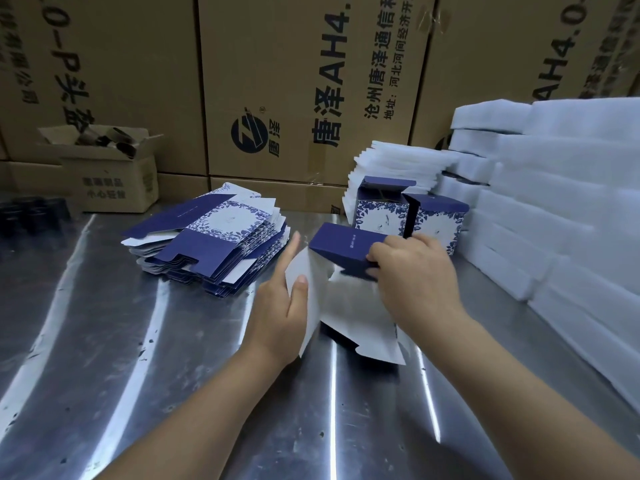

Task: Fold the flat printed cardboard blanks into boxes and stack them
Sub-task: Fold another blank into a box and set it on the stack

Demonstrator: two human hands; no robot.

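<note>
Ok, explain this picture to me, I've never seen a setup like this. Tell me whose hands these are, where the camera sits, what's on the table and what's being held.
There is no machine here. These are a person's two bare hands, filmed by one wide camera worn on the head, looking forward and down.

The left hand lies with straight fingers against a white flap of the half-folded blank. The right hand grips its blue panel.

On the metal table a pile of flat blanks lies to the left. Two folded boxes stand behind the hands, and white foam sheets are stacked on the right. Brown cartons form a wall at the back.
</note>
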